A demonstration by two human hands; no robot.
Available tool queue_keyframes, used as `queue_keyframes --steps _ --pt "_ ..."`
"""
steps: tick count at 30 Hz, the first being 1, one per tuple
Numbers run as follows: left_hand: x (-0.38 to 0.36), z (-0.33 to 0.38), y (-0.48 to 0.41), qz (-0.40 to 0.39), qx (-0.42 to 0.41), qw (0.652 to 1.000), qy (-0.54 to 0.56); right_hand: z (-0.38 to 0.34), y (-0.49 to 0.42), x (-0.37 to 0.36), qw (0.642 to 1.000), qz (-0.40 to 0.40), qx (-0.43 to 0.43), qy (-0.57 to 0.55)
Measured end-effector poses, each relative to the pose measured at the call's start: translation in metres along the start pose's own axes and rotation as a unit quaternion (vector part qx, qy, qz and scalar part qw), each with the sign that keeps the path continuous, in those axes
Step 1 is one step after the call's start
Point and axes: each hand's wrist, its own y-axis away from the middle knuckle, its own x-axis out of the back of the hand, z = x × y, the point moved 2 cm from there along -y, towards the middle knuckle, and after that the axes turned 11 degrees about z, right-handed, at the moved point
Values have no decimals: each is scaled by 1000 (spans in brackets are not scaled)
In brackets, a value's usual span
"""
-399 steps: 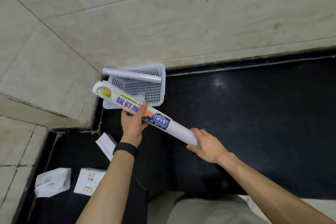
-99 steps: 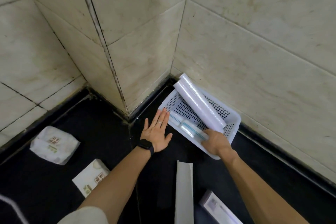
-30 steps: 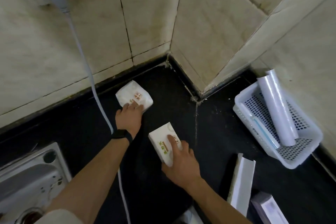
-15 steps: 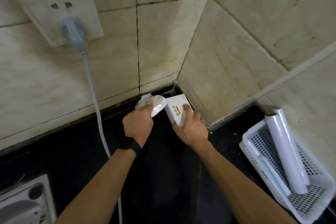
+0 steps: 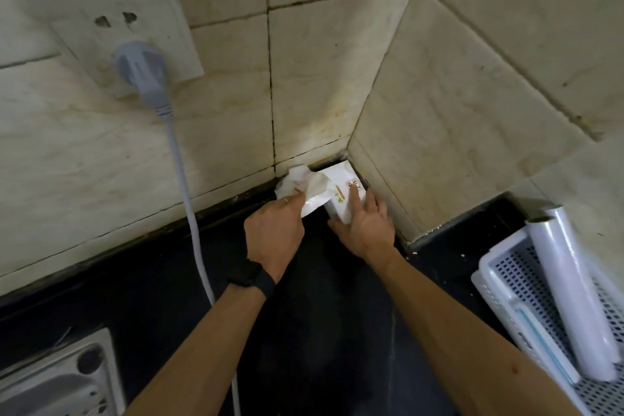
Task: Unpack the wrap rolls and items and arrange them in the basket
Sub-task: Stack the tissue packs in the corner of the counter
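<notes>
By the corner, crumpled pack (image 5: 301, 181) in left hand (image 5: 274, 234), printed pack (image 5: 340, 183) in right hand (image 5: 368, 230)

Cream, marble-veined wall tiles (image 5: 337, 78) with dark, stained grout, meeting in an inner corner near centre, then jutting back out at right. White socket (image 5: 111, 20) high at left, broken wall edge above it, grey plug (image 5: 141, 67) seated in it, pale cable (image 5: 189, 206) hanging down across the black bench (image 5: 320, 331). Stainless steel fixture (image 5: 57, 378) at lower left. Dim, soft light.
</notes>
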Motion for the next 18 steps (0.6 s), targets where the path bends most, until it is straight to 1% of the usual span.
queue_keyframes --steps 1,3,5,6,7,9,10,11,13,18 --pt "1 6 -2 19 -21 999 14 2 8 4 1000 9 2 -27" --pt "-1 19 -8 60 -71 995 33 12 35 8 997 55 21 -53" --pt "-8 31 -11 90 -119 988 41 29 67 6 995 86 26 -46" --pt "-13 37 -11 89 -140 985 43 38 80 3 995 90 16 -35" --pt "-20 43 -10 67 -156 985 41 48 91 0 996 84 3 -22" --pt "-40 56 -6 -38 -159 986 24 65 105 -5 999 46 -22 12" --pt "-52 61 0 -97 -152 983 14 72 109 -7 999 20 -25 25" --pt "-64 65 7 -138 -142 980 5 78 111 -8 999 -3 -21 33" --pt "-78 69 18 -163 -121 979 0 85 112 -7 999 -34 -9 38" --pt "-93 71 13 -164 -100 980 43 93 112 -1 995 -71 20 66"
